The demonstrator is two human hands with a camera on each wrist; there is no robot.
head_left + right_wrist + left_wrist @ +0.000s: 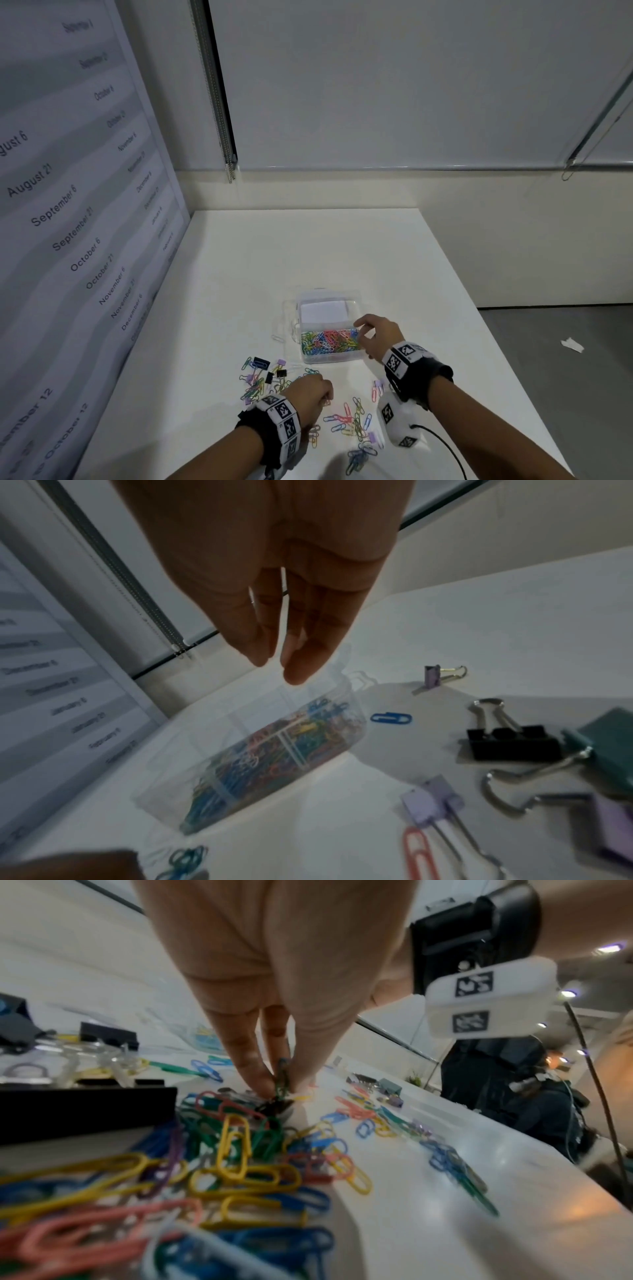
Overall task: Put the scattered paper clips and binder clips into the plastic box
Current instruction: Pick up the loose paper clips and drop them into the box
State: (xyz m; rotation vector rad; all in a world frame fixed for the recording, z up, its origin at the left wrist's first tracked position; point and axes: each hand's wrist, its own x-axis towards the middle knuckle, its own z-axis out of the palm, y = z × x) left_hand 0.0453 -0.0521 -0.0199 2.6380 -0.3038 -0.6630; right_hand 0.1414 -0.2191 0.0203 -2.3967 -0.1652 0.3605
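Note:
A clear plastic box [346,358] stands mid-table, its near compartment full of coloured paper clips [330,341]. My right hand [359,330] hovers over the box's right rim; in the right wrist view its fingers [301,666] hang straight and empty above the box [356,696]. My left hand [325,399] is down on the table among scattered paper clips [356,419] and binder clips [270,371]. In the left wrist view its fingertips [255,1077] pinch a green paper clip [282,1077] from the pile. A black binder clip [510,739] and a blue paper clip [390,718] lie right of the box.
A wall panel printed with dates [68,222] runs along the table's left side. The table's right edge [507,359] drops to a grey floor with a paper scrap [572,344]. A black cable [445,448] trails from my right wrist. Another person [548,1110] stands beyond the table.

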